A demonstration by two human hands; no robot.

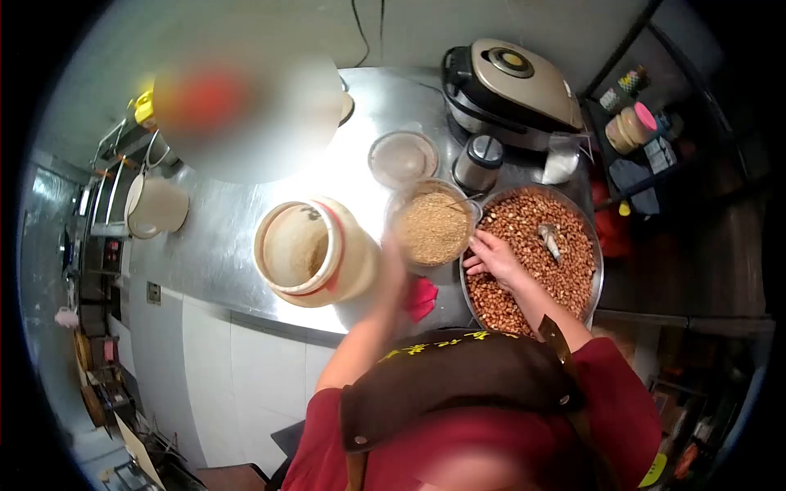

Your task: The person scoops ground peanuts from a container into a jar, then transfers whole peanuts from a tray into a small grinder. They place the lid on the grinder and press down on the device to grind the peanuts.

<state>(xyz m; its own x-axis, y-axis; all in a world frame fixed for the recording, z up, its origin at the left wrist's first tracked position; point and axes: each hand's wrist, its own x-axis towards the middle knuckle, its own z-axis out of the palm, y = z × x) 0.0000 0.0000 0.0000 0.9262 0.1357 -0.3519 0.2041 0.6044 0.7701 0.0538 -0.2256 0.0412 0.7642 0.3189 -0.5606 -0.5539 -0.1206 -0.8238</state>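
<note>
A bowl (391, 214) of coarse tan ground crumbs (434, 229) stands mid-counter, with a thin utensil handle (465, 200) leaning over its rim. My right hand (495, 259) reaches over the peanuts (532, 282), its fingertips closed at the right edge of that bowl. Motion smears my left hand (391, 274) beside the bowl's left side, so its fingers do not show clearly. To its left, a large cream plastic jar (352, 254) with a red band tilts its wide mouth toward me; some tan material lies inside. A wide metal pan (600, 274) holds the reddish peanuts and a scoop-like object (550, 242).
Behind the bowl lie a round translucent lid (403, 158) and a small grinder (478, 162). A large beige-lidded cooker (516, 82) stands at the back. A pink-red cloth (422, 299) is near the front edge. At left sits a white bucket (157, 206); a dark shelf (679, 106) stands right.
</note>
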